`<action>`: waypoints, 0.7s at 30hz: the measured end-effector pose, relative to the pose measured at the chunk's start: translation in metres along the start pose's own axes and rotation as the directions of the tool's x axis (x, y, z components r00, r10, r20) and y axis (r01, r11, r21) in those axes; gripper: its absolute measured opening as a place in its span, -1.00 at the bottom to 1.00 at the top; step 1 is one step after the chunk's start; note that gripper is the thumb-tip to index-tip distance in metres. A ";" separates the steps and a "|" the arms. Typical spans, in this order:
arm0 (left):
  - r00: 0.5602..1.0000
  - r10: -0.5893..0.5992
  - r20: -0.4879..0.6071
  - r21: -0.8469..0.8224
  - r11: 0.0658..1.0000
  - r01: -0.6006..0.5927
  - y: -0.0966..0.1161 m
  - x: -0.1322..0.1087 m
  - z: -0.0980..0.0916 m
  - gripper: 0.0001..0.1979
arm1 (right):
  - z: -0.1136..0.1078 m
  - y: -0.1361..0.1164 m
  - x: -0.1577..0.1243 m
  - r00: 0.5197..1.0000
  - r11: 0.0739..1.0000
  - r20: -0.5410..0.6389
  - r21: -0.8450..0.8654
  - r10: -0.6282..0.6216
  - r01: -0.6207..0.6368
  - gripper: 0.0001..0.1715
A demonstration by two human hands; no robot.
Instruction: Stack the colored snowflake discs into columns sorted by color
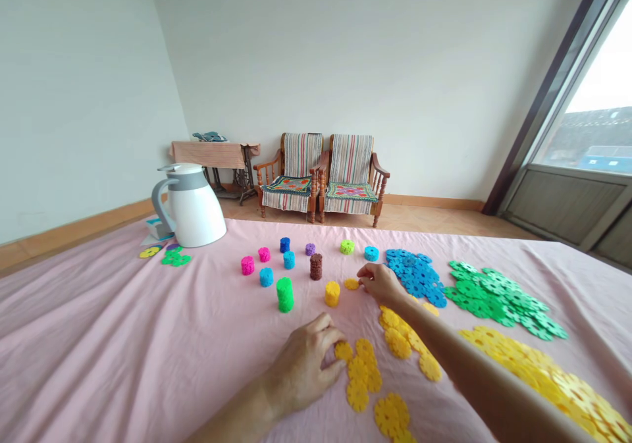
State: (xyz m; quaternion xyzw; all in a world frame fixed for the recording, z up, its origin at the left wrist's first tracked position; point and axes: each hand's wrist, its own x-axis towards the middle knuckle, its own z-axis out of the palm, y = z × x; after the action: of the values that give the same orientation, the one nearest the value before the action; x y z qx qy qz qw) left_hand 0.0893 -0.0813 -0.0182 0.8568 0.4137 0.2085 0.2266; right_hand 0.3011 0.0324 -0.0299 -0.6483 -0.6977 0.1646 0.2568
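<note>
My left hand [303, 364] rests low on the pink cloth [99, 351], fingers pinched on a yellow snowflake disc [343, 351] at the edge of several loose yellow discs [365, 377]. My right hand [380, 282] reaches farther out, fingertips closed on a single yellow disc [351, 284] lying flat beside a short yellow stack [332, 293]. A taller green stack [285, 295] and a brown stack [316, 266] stand just left of it.
Small stacks in pink [247, 265], blue [285, 244], cyan [371, 253], purple and lime dot the middle. Piles of blue discs [415, 275], green discs [498, 298] and yellow discs [553, 370] lie right. A white jug [195, 206] stands at the far left; two chairs [320, 176] stand behind.
</note>
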 end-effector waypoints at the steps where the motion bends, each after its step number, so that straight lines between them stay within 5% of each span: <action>1: 1.000 0.000 0.000 -0.001 1.000 0.000 0.000 0.000 0.000 -0.78 | 0.000 0.000 0.000 1.000 1.000 -0.014 -0.005 -0.014 0.014 -0.81; 21: 1.000 -0.009 0.000 -0.005 1.000 0.009 0.001 0.000 -0.002 -0.78 | 0.024 -0.016 -0.002 0.983 0.969 -0.071 -0.195 -0.171 0.154 -0.86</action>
State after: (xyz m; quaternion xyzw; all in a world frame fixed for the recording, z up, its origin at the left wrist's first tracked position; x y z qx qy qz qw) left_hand 0.0888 -0.0811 -0.0166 0.8544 0.4168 0.2086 0.2296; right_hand 0.2740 0.0316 -0.0408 -0.6169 -0.7491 0.0477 0.2368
